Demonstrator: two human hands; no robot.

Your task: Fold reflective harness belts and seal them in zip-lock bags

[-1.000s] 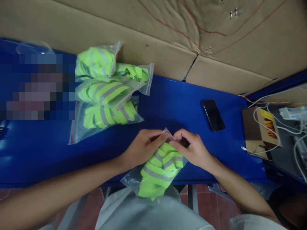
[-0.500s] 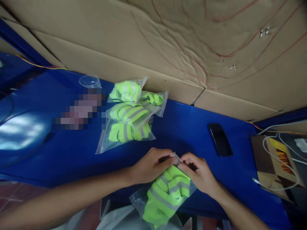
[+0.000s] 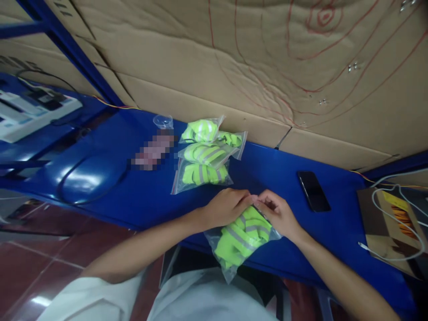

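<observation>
A clear zip bag (image 3: 229, 267) holds a folded neon yellow-green cloth (image 3: 245, 234) with grey reflective bands, which looks like a safety vest. It lies slanted over the table's front edge, near my lap. My left hand (image 3: 229, 206) is closed in a pinch on the bag's top edge. Close beside it, my right hand (image 3: 276, 211) pinches the same edge with thumb and fingers. The fingertips of both hands nearly meet at the seal strip, which they partly cover. Beyond the left hand, several similar filled zip bags (image 3: 203, 174) lie in an overlapping group.
The blue table (image 3: 267, 171) runs along a cardboard wall (image 3: 167, 84) with red drawn lines. A black phone (image 3: 313, 191) lies right, near an open cardboard box (image 3: 377, 229) and a white cable (image 3: 384, 256). Left stand a clear plastic cup (image 3: 163, 121) and a power strip (image 3: 40, 118).
The camera view has turned left, showing the power strip. Both hands still pinch the bag's top edge, their fingertips now closer together. The bag sits a little farther from my body.
</observation>
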